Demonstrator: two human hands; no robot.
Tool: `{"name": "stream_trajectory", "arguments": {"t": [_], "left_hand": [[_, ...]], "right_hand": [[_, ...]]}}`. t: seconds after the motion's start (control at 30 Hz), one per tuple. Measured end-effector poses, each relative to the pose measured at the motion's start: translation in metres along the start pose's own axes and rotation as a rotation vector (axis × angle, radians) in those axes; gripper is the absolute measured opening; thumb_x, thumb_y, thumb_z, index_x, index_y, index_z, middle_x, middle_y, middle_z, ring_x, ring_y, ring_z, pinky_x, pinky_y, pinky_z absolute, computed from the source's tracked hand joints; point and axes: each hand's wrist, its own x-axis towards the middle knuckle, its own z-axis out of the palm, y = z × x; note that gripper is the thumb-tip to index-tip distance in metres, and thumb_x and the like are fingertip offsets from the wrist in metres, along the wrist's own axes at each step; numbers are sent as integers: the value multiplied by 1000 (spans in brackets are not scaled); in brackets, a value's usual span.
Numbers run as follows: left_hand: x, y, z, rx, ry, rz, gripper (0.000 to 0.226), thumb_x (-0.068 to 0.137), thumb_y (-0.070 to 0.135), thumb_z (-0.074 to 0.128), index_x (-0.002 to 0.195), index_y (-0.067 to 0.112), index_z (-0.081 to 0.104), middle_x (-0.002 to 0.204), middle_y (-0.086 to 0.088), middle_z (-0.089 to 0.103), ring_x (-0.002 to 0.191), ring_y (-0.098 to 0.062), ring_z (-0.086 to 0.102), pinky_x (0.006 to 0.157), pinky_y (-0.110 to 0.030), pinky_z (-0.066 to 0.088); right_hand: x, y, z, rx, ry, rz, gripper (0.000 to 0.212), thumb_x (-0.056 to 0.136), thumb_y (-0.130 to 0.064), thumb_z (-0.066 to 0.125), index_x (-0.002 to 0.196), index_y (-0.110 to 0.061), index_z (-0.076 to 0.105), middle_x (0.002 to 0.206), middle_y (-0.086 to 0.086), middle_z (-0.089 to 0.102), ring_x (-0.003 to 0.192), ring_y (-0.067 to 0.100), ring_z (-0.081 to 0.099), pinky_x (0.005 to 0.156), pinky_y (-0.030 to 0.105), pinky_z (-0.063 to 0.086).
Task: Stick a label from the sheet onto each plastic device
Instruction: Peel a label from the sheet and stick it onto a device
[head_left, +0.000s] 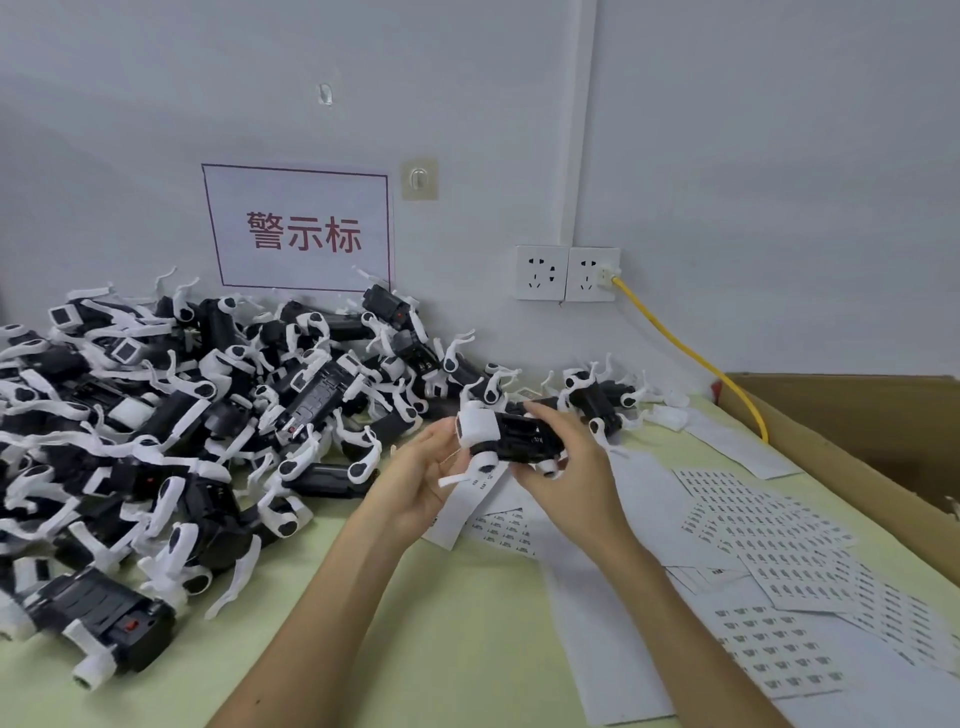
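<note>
I see one device (511, 434), a black body with a white end block and white legs, lying sideways above the middle of the table (415, 649). The left hand (415, 483) and right hand (566, 467) grip it. A heap (171, 415) of like devices fills the left and back edges. White sheets (769, 525) with rows of small dark labels overlap toward the right edge. One more sheet (501, 530), perhaps partly used, lies under the device.

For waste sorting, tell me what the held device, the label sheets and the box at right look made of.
Held device: hard moulded plastic, glossy black body, matte white parts.
Label sheets: thin white paper, printed, lying flat; probably adhesive-backed.
Box: brown corrugated cardboard, judging by its dull, thick wall.
</note>
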Motion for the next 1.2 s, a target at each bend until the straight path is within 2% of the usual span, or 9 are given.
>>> {"name": "stream_trajectory", "arguments": {"t": [0.07,0.17,0.3,0.43,0.6,0.7,0.83,1.03,1.2], "left_hand": [[1,-1,-1,-95,0,-20,47,82,21,67,125,1,63,113,-11,68,88,-16,68,85,-27,59],[3,-1,0,-120,-34,-26,15,97,19,60,105,8,67,93,-5,72,82,-17,71,76,-30,61],[1,-8,7,44,-11,-26,19,107,15,41,114,12,58,96,-4,76,80,-18,72,76,-31,55],[-3,-18,14,344,-126,-85,36,93,28,66,127,16,65,117,2,76,93,-16,70,81,-26,55],[-5,-25,21,364,-146,8,40,84,48,76,116,24,73,114,5,74,100,-12,69,87,-30,53],[-3,-29,18,310,-50,65,33,85,43,79,103,17,75,104,-4,76,96,-16,70,92,-36,51],[-4,-29,18,320,-17,118,18,92,31,71,80,20,79,90,-6,72,77,-15,69,71,-26,54],[-8,-32,22,435,-52,93,50,93,42,70,117,-2,67,93,-11,68,91,-27,62,76,-35,49],[-8,-32,21,477,-130,67,43,91,48,71,110,9,72,90,-8,70,78,-20,65,62,-23,49]], "right_hand": [[-1,0,0,-2,-4,28,59,77,-9,83,129,-24,62,115,-24,57,106,-9,56,87,13,45],[-1,0,0,48,24,81,48,77,-17,83,121,-28,66,111,-19,62,100,-7,57,78,9,42],[0,-6,-3,108,115,148,33,80,-28,82,94,-49,60,94,-39,63,91,-19,53,72,1,38],[-1,-7,-2,158,135,169,33,83,-31,80,82,-49,53,82,-57,51,83,-32,47,70,-5,34],[-2,-3,5,104,-7,144,21,84,-41,76,95,-45,59,97,-22,64,93,-9,57,75,7,42],[-4,-1,10,86,-111,123,38,86,-47,72,120,-32,62,114,-11,61,110,3,55,91,22,44],[-1,-5,6,221,-70,197,13,94,-34,68,107,-35,68,113,-7,64,104,2,59,90,21,45],[3,-6,-2,447,-112,335,13,87,-16,75,100,-18,74,88,-8,75,84,4,69,69,16,51],[1,-8,-1,493,-63,392,12,88,-25,74,94,-14,71,84,-2,70,78,7,66,63,21,51]]}}
